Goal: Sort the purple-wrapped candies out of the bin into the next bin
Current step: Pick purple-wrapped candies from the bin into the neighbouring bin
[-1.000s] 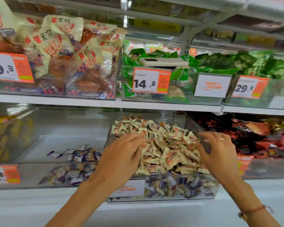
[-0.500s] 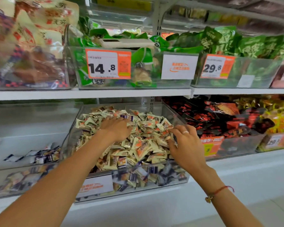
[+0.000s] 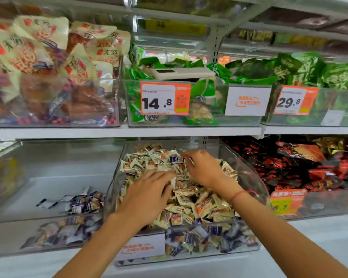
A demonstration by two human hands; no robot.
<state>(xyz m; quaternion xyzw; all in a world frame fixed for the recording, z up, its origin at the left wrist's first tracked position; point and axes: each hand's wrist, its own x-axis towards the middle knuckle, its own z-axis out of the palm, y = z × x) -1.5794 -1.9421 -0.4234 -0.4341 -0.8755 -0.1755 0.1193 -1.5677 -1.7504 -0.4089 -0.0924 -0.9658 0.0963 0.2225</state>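
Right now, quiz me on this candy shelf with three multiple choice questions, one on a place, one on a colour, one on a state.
1. Where does the small pile of purple-wrapped candies lie?
A. In the bin left of the full candy bin
B. On the top shelf
C. On the floor

2. What colour frames the 14.8 price tag?
A. Blue
B. Orange
C. Black

3. What is the left hand doing?
A. Hanging at the side
B. Holding a green packet
C. Resting spread on the cream-wrapped candies

Answers: 1 A, they sit in the near-empty left bin. 2 B, its border is orange. 3 C, its fingers lie across the heap.
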